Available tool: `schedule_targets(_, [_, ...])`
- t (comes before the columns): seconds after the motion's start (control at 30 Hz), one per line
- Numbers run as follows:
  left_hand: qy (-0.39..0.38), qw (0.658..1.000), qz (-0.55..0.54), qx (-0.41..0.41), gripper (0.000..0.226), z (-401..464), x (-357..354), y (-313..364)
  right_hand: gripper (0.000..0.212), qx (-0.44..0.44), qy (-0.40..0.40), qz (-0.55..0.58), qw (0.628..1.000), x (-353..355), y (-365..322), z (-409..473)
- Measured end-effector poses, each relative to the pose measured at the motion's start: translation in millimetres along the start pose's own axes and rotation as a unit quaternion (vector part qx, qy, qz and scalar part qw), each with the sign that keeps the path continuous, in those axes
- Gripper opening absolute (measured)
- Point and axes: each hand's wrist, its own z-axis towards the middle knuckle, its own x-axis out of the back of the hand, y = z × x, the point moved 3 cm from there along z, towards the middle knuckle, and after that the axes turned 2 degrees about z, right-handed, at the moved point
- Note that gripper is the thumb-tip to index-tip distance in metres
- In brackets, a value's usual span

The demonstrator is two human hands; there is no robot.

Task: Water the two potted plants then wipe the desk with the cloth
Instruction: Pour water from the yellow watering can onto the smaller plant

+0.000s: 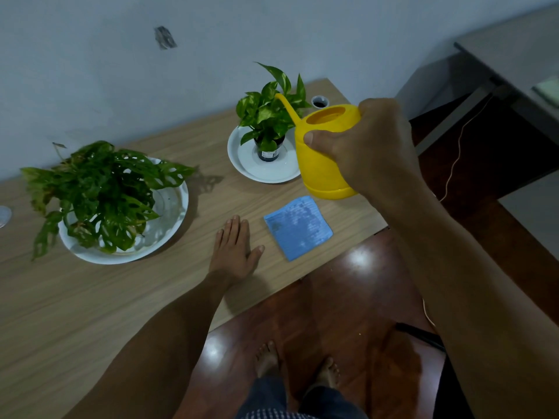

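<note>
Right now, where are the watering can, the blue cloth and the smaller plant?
yellow watering can [320,164], head view, on its body.
blue cloth [298,228], head view, its middle.
small potted plant [269,111], head view, its leaves.

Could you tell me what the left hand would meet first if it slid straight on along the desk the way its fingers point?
Probably nothing soon: the left hand points up the bare desk through the gap between the two white plates, towards the wall. Depth is uncertain.

Desk [90,297] against the wall: leafy plant [99,192] in a dish [169,231] at left; smaller potted plant [269,116] in a saucer [257,170] behind and to the right, a small cup [319,101] behind it. Watering can [323,158] held in the right hand [372,146] just right of the saucer, spout over the smaller plant. Cloth [298,226] lies near the front edge below the can, left hand [234,252] flat on the desk beside it, between cloth and dish.
</note>
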Motion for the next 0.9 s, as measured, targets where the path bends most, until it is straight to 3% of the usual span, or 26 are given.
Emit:
schedule_targets(0.1, [-0.002, 1.000, 0.003, -0.002, 0.090, 0.4, -1.4, -1.2, 0.065, 0.006, -0.002, -0.007, 1.000, -1.5, -0.8, -1.1])
schedule_targets(0.27, [0.006, 1.000, -0.001, -0.006, 0.090, 0.5, -2.4, -1.5, 0.052, -0.009, -0.013, -0.008, 1.000, -3.6, 7.7, 0.0])
schedule_targets(0.9, [0.011, 1.000, -0.014, -0.008, 0.088, 0.1, -1.3, -1.2, 0.054, -0.021, 0.024, -0.018, 0.999, 6.1, 4.0, 2.4])
